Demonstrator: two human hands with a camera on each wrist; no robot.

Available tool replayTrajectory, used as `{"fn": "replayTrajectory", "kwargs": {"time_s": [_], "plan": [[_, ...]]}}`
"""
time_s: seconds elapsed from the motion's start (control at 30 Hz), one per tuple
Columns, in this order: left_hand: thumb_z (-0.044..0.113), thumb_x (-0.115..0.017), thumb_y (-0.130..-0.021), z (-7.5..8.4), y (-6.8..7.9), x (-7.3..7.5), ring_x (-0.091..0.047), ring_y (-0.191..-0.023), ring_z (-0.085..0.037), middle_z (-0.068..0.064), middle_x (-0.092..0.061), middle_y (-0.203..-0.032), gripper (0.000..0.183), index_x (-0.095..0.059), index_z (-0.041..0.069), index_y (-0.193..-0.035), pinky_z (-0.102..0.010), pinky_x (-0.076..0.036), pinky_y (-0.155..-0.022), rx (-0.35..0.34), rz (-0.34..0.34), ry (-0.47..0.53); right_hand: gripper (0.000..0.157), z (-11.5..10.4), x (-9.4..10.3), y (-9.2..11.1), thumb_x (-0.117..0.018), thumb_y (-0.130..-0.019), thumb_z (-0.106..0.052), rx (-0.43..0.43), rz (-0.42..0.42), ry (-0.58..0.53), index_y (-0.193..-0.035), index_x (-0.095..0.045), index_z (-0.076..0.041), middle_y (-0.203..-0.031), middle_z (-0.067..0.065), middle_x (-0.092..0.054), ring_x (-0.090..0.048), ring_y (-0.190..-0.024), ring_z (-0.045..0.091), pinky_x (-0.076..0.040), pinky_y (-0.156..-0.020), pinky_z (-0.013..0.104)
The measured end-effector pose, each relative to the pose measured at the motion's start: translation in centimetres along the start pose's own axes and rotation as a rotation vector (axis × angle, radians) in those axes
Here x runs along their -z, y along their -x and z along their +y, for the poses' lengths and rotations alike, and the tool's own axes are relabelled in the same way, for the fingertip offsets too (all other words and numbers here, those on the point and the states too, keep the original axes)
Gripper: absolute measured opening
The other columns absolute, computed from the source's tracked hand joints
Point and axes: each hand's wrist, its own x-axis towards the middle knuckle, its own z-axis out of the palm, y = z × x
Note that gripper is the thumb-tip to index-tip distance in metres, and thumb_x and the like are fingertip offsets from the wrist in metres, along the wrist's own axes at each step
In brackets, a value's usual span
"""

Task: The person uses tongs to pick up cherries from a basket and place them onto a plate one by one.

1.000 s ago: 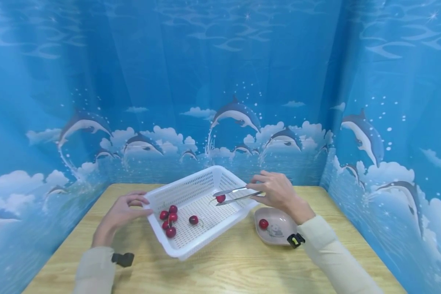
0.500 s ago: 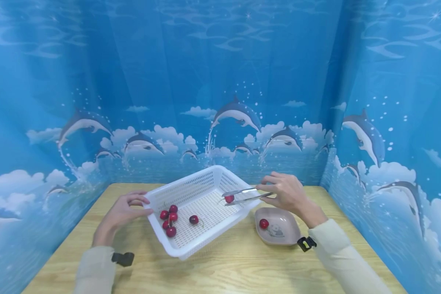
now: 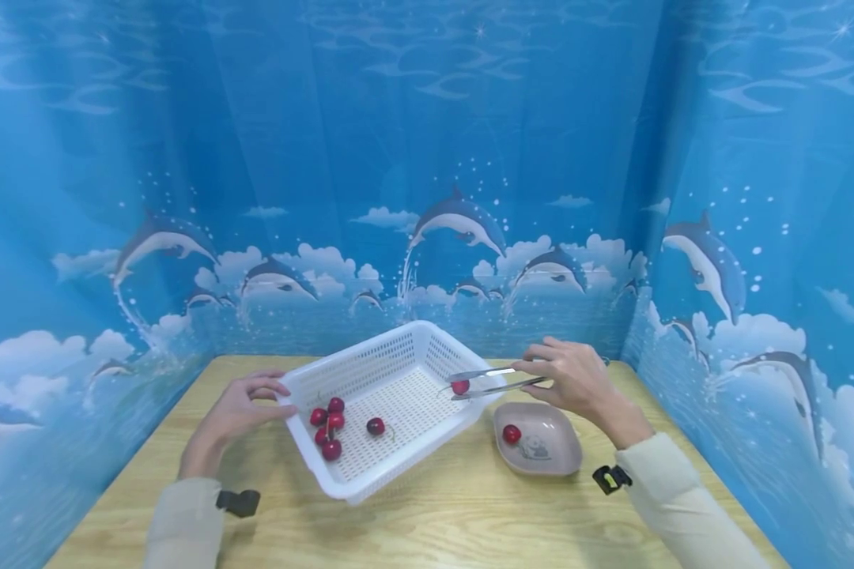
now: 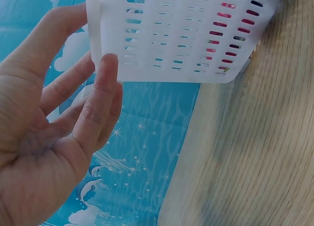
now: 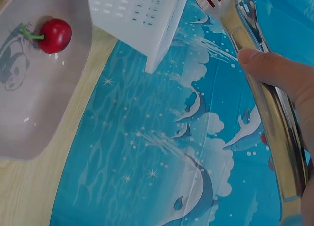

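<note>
My left hand (image 3: 245,407) grips the left rim of a white slotted basket (image 3: 391,472); in the left wrist view, thumb and fingers (image 4: 103,78) pinch its edge. A cluster of several red cherries (image 3: 331,450) lies at the basket's left end, with one cherry (image 3: 375,427) apart near the middle. My right hand (image 3: 569,379) holds metal tongs (image 3: 494,387), seen along their length in the right wrist view. Between the tong tips a stemmed cherry (image 3: 459,387) is pinched above the basket's right end. A pinkish panda dish (image 3: 551,457) stands right of the basket, holding one cherry (image 5: 55,35).
The wooden table (image 3: 427,529) carries the basket and dish. A blue dolphin-printed curtain (image 3: 370,158) encloses its back and sides. The basket's right rim (image 3: 496,395) lies between the held cherry and the dish.
My right hand has moved right, bringing the tongs and the pinched cherry from over the basket's inner right part toward its right rim. My left hand and the basket stay in place.
</note>
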Motion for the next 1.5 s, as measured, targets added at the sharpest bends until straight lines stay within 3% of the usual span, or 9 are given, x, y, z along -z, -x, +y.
{"fn": "replayTrajectory", "kwargs": {"time_s": [0.23,0.67,1.0,1.5], "plan": [[0.03,-0.087,-0.082,0.1,-0.1,-0.1,-0.053,-0.135,-0.046,-0.022,-0.037,-0.164,0.049,-0.07,-0.001,-0.115,-0.064,-0.046,-0.111,0.009,0.0,0.001,0.033,0.9,1.1,1.3,-0.093,-0.068,-0.029,0.016,0.029,0.013,-0.099,-0.082,-0.022,-0.09,-0.006,-0.075,-0.064,-0.073,0.011,-0.049,-0.051,0.023],[0.034,-0.086,-0.082,0.0,-0.3,0.2,-0.051,-0.138,-0.047,-0.021,-0.036,-0.165,0.049,-0.07,-0.001,-0.114,-0.065,-0.045,-0.112,0.003,-0.01,0.008,0.038,2.4,3.1,5.3,-0.094,-0.062,-0.027,-0.039,-0.029,0.049,-0.098,-0.083,-0.021,-0.088,-0.005,-0.076,-0.06,-0.068,0.01,-0.043,-0.048,0.017],[0.034,-0.087,-0.082,-0.1,-0.2,0.1,-0.053,-0.136,-0.046,-0.021,-0.035,-0.166,0.05,-0.071,0.0,-0.116,-0.065,-0.045,-0.111,0.025,-0.012,0.003,0.036,3.3,3.1,7.3,-0.096,-0.062,-0.027,-0.063,-0.101,0.078,-0.095,-0.082,-0.022,-0.089,-0.004,-0.075,-0.064,-0.07,0.012,-0.046,-0.048,0.02],[0.031,-0.085,-0.085,-0.1,-0.2,0.1,-0.052,-0.135,-0.048,-0.024,-0.035,-0.165,0.046,-0.071,0.0,-0.115,-0.062,-0.05,-0.107,0.013,-0.002,-0.021,0.032,4.0,1.4,8.4,-0.095,-0.066,-0.031,-0.082,-0.23,0.11,-0.095,-0.083,-0.022,-0.089,-0.004,-0.073,-0.069,-0.077,0.015,-0.055,-0.053,0.027]]}}
